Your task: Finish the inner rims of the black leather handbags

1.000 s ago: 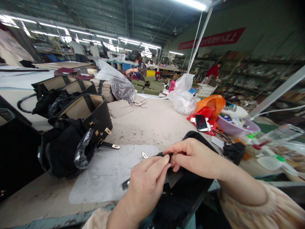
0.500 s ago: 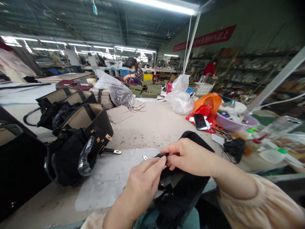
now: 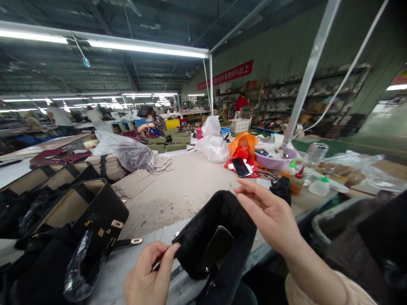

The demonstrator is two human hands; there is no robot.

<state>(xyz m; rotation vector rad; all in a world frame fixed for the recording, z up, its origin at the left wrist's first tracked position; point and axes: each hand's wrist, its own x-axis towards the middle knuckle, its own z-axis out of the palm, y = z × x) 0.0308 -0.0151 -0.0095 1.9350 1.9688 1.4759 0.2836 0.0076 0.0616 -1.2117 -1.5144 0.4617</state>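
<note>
A black handbag [image 3: 243, 241] lies tilted in front of me, its mouth turned toward me so that the dark lining shows. A pale patch is visible inside. My left hand [image 3: 151, 273] pinches the bag's left rim between thumb and fingers, close to a small metal fitting [image 3: 177, 234]. Over the bag's far right edge is my right hand [image 3: 270, 214], fingers stretched out and apart; whether the fingertips touch the rim I cannot tell. Left of my hands stands another black handbag [image 3: 111, 207] with gold-coloured hardware and a plastic-wrapped handle [image 3: 78, 271].
More black bags line the table's left side. Cardboard pieces [image 3: 135, 183] and clear plastic bags [image 3: 213, 148] lie farther back. To the right are a phone [image 3: 241, 167], a purple basin [image 3: 276, 159] and small bottles [image 3: 297, 183]. A metal post [image 3: 313, 67] rises there. People work in the background.
The bag's mouth has opened toward me. My hands, together at its edge before, have separated: the left went left along the rim, the right spread its fingers. My view has swung right.
</note>
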